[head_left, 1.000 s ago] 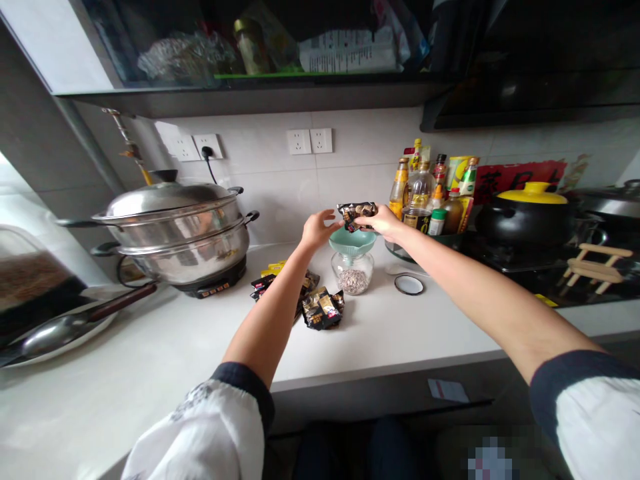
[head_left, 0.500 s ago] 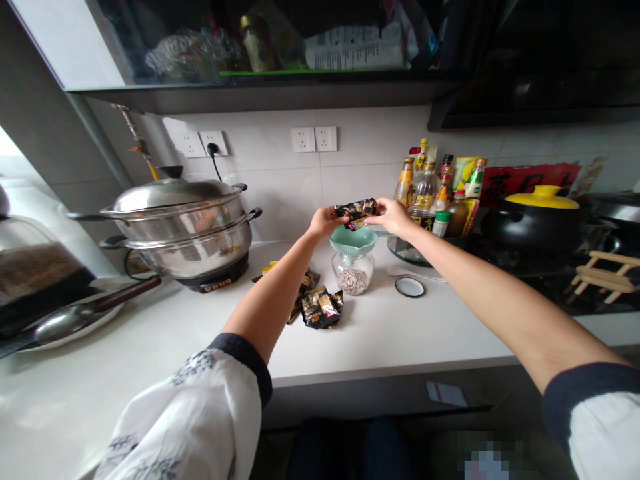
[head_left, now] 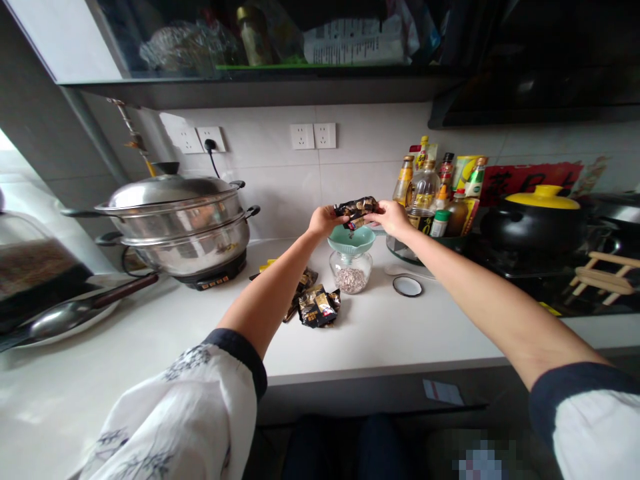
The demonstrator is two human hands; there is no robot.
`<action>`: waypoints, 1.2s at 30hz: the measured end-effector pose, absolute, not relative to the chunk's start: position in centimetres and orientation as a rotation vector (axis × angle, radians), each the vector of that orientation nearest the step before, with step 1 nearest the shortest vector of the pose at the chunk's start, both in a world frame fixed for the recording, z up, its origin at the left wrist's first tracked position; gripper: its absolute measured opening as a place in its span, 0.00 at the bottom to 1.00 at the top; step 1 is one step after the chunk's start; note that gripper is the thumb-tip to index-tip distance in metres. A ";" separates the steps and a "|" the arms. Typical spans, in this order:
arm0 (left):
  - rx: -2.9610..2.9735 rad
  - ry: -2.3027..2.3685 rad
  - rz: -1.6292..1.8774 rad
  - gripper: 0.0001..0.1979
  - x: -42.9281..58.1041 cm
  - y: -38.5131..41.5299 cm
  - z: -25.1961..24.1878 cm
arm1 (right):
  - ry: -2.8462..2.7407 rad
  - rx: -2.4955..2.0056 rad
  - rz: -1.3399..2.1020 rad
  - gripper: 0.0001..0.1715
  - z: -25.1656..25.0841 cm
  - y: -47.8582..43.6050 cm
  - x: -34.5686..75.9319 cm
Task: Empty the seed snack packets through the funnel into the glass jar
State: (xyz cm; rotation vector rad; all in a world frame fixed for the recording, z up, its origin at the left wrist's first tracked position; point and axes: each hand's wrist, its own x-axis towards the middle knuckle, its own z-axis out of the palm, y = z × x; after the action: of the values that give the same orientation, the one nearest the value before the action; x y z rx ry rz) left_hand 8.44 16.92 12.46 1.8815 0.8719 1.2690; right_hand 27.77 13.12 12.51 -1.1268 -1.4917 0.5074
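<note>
Left hand [head_left: 323,221]: had moved in since a second earlier, from loose fingers beside the packet [head_left: 356,208] to a pinch on its left end.
Right hand [head_left: 393,218]: pinched the right end, so neither hand was free.
Packet: was stretched between the hands just above the funnel [head_left: 350,241]; gripping both ends probably kept the limp wrapper steady over the wide bowl.
Funnel: pale green, sat in the mouth of the jar [head_left: 340,263], a placing that would likely guide anything dropped into the narrower opening.
Jar: clear glass, upright, partly filled with small pale, pinkish-brown pieces.
Wrapper: black and gold, glossy, crumpled; whether it was torn could not be told.
Lid [head_left: 407,286]: lay off the jar, pale inside upward, leaving room for the funnel.
Other packets [head_left: 317,308]: lay heaped left of the jar, likely for easy reach.
</note>
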 end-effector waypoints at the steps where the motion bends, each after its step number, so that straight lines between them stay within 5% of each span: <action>1: 1.875 0.842 1.261 0.16 8.4 17.0 12.4 | -1.496 -1.124 0.501 0.12 12.5 13.2 27.9; 9: 2.090 1.238 1.313 0.14 8.4 16.4 13.1 | -1.519 -1.153 0.462 0.04 12.1 13.3 27.6; 16: 1.993 1.082 1.282 0.12 8.4 16.5 12.9 | -1.325 -1.028 0.545 0.20 12.6 13.0 28.3; 30: 2.000 1.270 1.258 0.14 8.0 15.6 12.8 | -1.302 -0.970 0.625 0.06 12.3 13.4 28.3; 36: 2.034 1.287 1.220 0.13 8.3 15.2 12.8 | -1.313 -1.068 0.512 0.08 12.1 13.6 27.9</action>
State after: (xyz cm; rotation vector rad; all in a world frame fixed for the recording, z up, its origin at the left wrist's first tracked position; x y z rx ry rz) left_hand 8.32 15.17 12.85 2.0341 1.2874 1.2198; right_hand 27.91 13.65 12.07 -1.0684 -1.3128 0.5124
